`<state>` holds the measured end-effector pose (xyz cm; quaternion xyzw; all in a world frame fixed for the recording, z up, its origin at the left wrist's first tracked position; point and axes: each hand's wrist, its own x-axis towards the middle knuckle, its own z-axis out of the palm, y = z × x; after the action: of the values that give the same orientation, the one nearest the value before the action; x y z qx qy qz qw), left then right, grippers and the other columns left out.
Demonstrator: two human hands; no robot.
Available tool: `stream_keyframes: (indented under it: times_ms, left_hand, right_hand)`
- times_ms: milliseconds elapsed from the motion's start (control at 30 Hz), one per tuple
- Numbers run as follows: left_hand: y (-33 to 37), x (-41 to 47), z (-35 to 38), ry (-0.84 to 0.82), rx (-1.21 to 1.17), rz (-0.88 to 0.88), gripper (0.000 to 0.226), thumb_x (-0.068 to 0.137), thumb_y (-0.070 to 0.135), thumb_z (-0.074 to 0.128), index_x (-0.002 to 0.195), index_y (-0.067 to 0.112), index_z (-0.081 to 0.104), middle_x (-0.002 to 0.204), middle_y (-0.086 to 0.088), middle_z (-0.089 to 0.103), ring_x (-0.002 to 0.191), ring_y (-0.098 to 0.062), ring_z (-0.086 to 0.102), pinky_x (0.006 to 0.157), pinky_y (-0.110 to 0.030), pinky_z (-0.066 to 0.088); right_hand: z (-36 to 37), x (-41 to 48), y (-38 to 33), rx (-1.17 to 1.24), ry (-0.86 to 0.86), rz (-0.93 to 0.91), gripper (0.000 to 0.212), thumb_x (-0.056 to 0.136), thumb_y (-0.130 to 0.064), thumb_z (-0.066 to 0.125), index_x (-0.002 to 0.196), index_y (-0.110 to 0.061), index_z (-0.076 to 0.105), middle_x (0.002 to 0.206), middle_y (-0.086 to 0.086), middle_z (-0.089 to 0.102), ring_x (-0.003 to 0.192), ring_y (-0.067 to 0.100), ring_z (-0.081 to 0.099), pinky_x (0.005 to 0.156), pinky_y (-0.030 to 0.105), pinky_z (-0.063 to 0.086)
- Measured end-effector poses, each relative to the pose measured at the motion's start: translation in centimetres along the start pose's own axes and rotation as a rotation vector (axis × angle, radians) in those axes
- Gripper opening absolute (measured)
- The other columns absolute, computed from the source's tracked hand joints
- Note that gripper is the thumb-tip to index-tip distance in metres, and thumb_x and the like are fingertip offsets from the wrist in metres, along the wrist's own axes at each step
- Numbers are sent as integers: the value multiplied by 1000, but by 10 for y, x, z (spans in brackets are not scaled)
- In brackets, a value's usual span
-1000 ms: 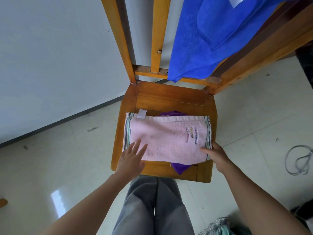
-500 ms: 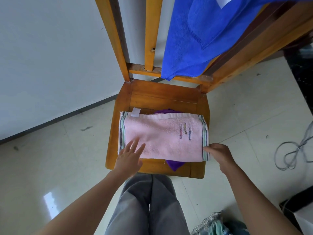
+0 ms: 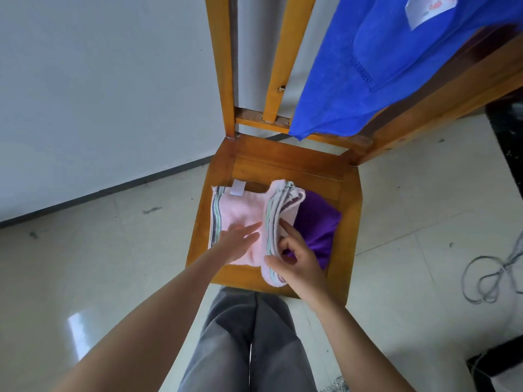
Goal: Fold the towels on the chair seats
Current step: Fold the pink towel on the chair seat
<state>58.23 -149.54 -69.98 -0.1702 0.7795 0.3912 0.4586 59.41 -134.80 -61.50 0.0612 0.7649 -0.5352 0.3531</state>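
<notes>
Glossy pale floor tiles (image 3: 113, 250) are shining under a plain white wall (image 3: 99, 80), and a varnished wooden chair is standing on them, its framed seat (image 3: 351, 216) serving as the landmark. On the seat's left half a pink terry towel (image 3: 240, 213) is lying, soft and nubbly, with grey-green stripes running along its short edges and a small white tab (image 3: 237, 188) sticking out at the seat's back edge. The left hand (image 3: 237, 241) is pressing flat on it with straight, slightly spread fingers. The right hand (image 3: 300, 261) is pinching the towel's other striped end between thumb and fingers, and that end is standing up in a curved flap (several layers thick) over the seat's middle. A smooth purple towel (image 3: 317, 224) is lying on the seat's right half, partly under the pink one. Above the seat's back right corner, a blue microfibre towel (image 3: 368, 80) with a stitched hem is hanging over the backrest. Grey trouser legs (image 3: 249, 343) are showing just in front of the seat, and a looped grey cable (image 3: 489, 275) is lying on the tiles well to its right.
</notes>
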Motion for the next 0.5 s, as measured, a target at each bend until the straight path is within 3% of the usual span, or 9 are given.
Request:
stream_keyframes:
  times_ms: [67,133,267,300,367,433,467,500]
  left_hand:
    - [3,-3,-11,5,-362,-88,47,99,40,34,136,13,42,142,-10,41,122,-23,45,106,-35,34]
    - [-4,-10,-21,5,-725,-157,53,94,55,31,134,22,42,143,-6,41,130,-27,38,110,-46,27]
    - [-21,-24,-45,-45,-1091,-69,68,89,65,12,138,25,37,142,-8,42,130,-31,40,111,-52,25]
    - [-21,-27,-50,-69,-1138,-54,71,87,69,17,139,24,36,139,-8,44,127,-31,43,110,-51,30]
    - [-22,-32,-59,-70,-1132,26,76,75,72,46,134,24,42,130,-10,53,119,-31,52,103,-49,40]
    - [-22,-35,-65,45,-1021,98,49,73,38,72,117,23,57,115,-14,61,103,-30,60,94,-46,48]
    - [-23,-35,-66,162,-955,83,30,79,17,69,107,23,61,111,-16,64,96,-30,62,91,-45,49]
    - [-25,-33,-66,284,-899,44,25,83,4,62,101,22,62,110,-18,65,92,-29,62,91,-44,50]
  right_hand:
    - [3,10,4,18,-74,54,22,74,-25,70,70,-22,49,132,-30,39,98,-17,51,85,17,46]
    - [5,16,10,-11,-101,78,22,74,-30,68,74,-20,49,132,-31,35,95,-27,46,87,15,44]
    - [22,27,6,-34,-152,69,20,71,-34,63,75,-21,50,122,-35,39,107,-8,50,88,19,45]
    - [29,30,3,-33,-171,50,18,74,-29,65,73,-21,49,120,-34,41,109,-5,50,89,19,44]
    - [43,35,0,-51,-195,-7,20,81,-16,65,71,-21,48,114,-37,40,106,-14,46,87,7,37]
    - [55,40,2,-114,-209,-77,11,85,-13,61,79,-17,53,113,-37,36,105,-28,35,85,-5,28]
    - [58,41,6,-173,-231,-129,5,87,-17,60,91,-15,56,121,-35,34,110,-29,28,89,-5,24]
    - [60,41,16,-283,-249,-192,18,90,-24,57,106,-15,57,133,-29,32,120,-23,23,96,0,22]
